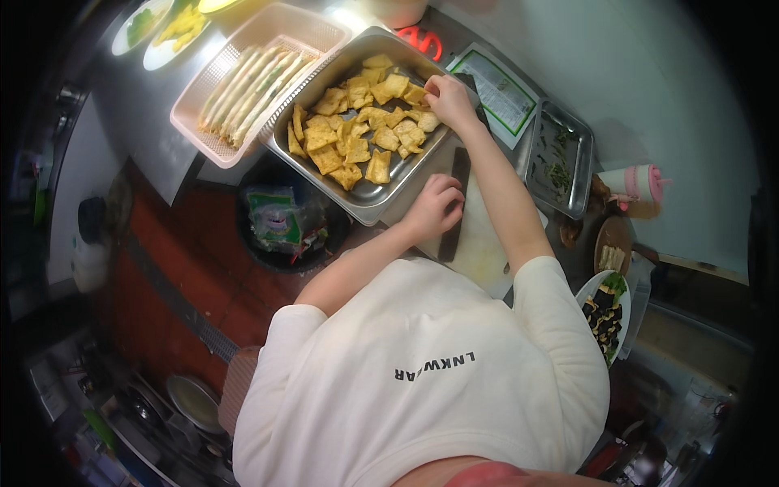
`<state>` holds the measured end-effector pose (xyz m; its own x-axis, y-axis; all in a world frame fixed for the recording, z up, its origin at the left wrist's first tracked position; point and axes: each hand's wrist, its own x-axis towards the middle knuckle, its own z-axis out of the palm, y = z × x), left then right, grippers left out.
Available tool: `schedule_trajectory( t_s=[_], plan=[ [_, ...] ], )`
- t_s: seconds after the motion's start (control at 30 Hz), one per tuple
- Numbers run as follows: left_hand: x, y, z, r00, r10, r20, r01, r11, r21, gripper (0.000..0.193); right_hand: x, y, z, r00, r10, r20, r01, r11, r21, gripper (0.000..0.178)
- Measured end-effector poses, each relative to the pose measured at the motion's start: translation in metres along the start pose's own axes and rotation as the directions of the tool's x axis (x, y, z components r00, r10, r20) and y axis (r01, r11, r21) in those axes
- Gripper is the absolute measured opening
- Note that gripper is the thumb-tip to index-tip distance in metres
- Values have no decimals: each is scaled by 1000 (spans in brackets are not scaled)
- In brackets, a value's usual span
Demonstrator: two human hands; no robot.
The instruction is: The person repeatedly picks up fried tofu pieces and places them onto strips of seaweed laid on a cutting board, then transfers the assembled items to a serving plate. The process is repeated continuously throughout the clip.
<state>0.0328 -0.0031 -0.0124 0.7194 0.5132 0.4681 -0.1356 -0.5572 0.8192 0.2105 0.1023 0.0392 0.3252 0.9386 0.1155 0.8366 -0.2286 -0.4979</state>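
Golden fried tofu pieces (323,158), flat, wrinkled and rough-edged, lie overlapping in the steel pan (381,195), bare metal showing along its near side. The right hand (448,99) bunches its fingers at the pan's right side against the tofu; whether its grip pinches a piece, I cannot tell. Nearer than the pan, the left hand (436,204) curls loosely by a dark strip (449,239), its hold unclear. Left of the pan are a metal worktop (146,114), red floor (178,260), one pink basket (204,88) and two white dishes (156,61); right, one smaller tray (572,199) and a white wall (617,65).
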Motion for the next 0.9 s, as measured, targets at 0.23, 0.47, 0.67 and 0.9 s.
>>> schedule_trajectory(
  t_s=[0.23,0.47,0.67,0.9],
  plan=[
    [4,-4,3,1000,9,-18,-9,1000,3,15,-26,-3,-30,996,-18,-88,47,938,344,13],
    [2,-2,1,968,-144,-207,125,987,-103,16,-98,14,-61,969,188,162,-237,507,829,21],
    [-6,-14,5,924,-345,-167,261,885,-385,19,-215,31,-48,797,339,500,-603,405,687,14],
    [-3,-8,1,929,-350,-121,301,903,-305,19,-254,12,-16,765,481,429,-632,428,647,16]
  ],
)
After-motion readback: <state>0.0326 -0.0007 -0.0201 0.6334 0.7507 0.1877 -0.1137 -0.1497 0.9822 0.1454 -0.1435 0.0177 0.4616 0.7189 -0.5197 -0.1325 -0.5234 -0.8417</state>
